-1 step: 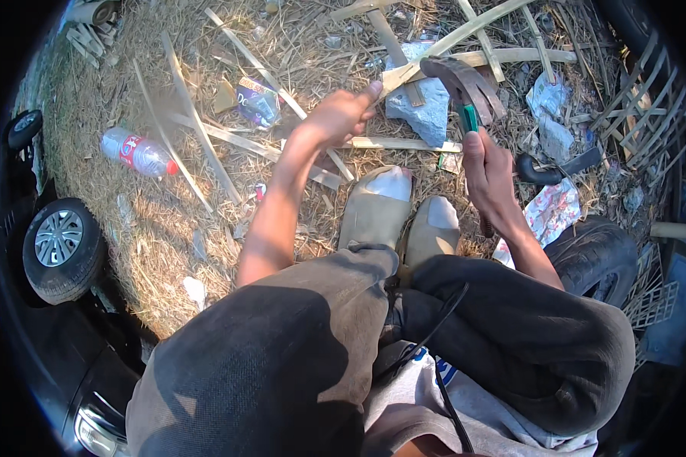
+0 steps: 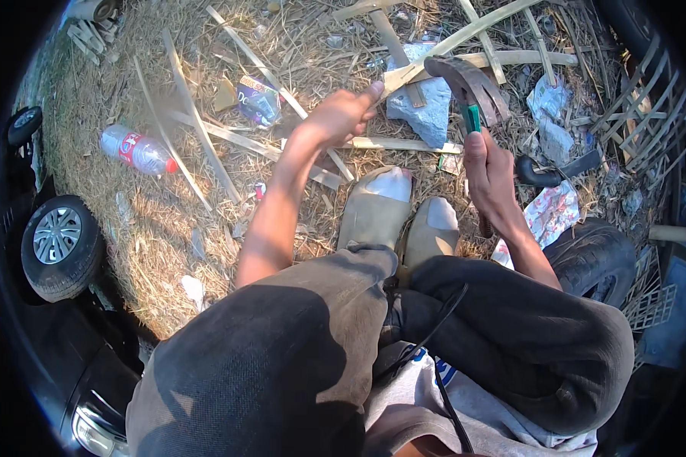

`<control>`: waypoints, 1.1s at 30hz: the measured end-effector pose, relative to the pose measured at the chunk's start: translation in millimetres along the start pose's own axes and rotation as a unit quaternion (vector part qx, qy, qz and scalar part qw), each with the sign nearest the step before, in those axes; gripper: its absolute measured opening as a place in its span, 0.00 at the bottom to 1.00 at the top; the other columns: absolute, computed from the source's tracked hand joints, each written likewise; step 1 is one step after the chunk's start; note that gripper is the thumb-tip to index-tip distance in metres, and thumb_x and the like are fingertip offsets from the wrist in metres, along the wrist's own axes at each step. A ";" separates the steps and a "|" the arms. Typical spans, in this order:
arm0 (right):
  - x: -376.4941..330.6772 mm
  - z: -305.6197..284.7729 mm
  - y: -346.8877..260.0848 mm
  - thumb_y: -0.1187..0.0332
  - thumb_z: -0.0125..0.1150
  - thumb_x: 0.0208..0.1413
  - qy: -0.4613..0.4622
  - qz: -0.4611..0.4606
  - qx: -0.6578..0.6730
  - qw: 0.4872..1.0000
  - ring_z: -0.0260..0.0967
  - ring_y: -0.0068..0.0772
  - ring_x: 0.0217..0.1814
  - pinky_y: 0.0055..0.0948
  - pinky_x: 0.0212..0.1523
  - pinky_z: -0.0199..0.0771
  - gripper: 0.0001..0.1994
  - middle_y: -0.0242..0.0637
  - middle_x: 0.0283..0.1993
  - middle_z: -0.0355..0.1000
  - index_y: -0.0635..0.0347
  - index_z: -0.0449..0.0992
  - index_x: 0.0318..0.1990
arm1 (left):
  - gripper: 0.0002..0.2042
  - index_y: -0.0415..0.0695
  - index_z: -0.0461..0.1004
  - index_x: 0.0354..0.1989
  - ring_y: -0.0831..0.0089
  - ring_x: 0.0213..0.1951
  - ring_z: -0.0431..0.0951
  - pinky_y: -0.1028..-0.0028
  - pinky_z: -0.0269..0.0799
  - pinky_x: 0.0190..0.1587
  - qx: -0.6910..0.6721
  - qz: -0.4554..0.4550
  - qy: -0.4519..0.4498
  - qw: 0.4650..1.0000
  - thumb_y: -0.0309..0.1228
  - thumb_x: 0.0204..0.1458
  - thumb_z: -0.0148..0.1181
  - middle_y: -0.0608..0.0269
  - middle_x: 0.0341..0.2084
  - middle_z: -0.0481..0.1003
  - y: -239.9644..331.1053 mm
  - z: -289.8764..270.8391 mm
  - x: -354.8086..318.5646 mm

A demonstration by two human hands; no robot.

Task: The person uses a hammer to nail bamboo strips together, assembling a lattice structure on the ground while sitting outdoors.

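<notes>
My left hand [image 2: 339,116] is closed around the near end of a pale wooden slat [image 2: 465,36], which slants away to the upper right. Beneath that end lies a grey stone slab [image 2: 427,114], with other slats crossing over and beside it. A claw hammer [image 2: 474,90] with a worn metal head and a green upper grip is in my right hand [image 2: 489,171]. Its head is just right of the slab, close to the slats; whether it touches them I cannot tell. My fingers hide most of the hammer's handle.
A blade with a black handle [image 2: 541,172] lies right of my right hand, near a loose tyre [image 2: 594,259]. Woven lattice [image 2: 640,114] stands farther right. A plastic bottle [image 2: 133,150] and loose slats [image 2: 198,118] lie left on dry straw. A black car [image 2: 57,358] is at far left.
The hammer's head has shifted very slightly to the right. Both hands and the slat look otherwise unchanged.
</notes>
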State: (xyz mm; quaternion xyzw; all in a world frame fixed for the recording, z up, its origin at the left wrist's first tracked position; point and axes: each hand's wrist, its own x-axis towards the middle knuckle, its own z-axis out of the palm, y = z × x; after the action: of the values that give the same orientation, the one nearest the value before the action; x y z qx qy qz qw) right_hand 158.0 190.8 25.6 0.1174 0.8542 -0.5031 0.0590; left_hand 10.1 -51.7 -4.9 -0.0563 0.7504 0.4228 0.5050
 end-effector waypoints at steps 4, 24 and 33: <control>4.4 -13.9 -14.2 0.44 0.38 0.72 0.023 -0.044 -0.020 0.999 0.53 0.17 0.19 0.26 0.20 0.50 0.29 0.25 0.17 0.57 0.62 0.67 0.29 | 0.31 0.52 0.61 0.19 0.88 0.11 0.49 0.80 0.40 0.13 -0.040 0.011 0.002 0.999 0.67 0.60 0.46 0.79 0.10 0.56 1.3 7.9 -4.0; 1.6 -32.1 -49.7 0.46 0.36 0.73 0.054 -0.074 0.145 0.985 0.52 0.13 0.17 0.19 0.18 0.51 0.27 0.23 0.18 0.57 0.61 0.67 0.31 | 0.36 0.39 0.72 0.25 0.81 0.15 0.61 0.74 0.55 0.17 0.010 0.017 0.004 1.000 0.67 0.61 0.44 0.71 0.12 0.64 -17.1 -10.8 -6.8; 8.4 -0.9 -0.4 0.51 0.43 0.73 -0.018 0.064 0.010 0.998 0.56 0.34 0.18 0.41 0.24 0.61 0.26 0.46 0.16 0.60 0.68 0.69 0.32 | 0.38 0.33 0.70 0.18 0.67 0.19 0.64 0.58 0.61 0.28 0.168 0.113 0.209 0.957 0.60 0.64 0.44 0.52 0.10 0.63 -2.5 29.3 -5.8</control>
State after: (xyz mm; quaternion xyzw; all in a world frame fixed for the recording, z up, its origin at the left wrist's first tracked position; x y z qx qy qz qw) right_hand 149.8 192.6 24.6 0.1629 0.8384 -0.5093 0.1052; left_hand 35.0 -35.1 -5.6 0.0273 0.9010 0.3235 0.2877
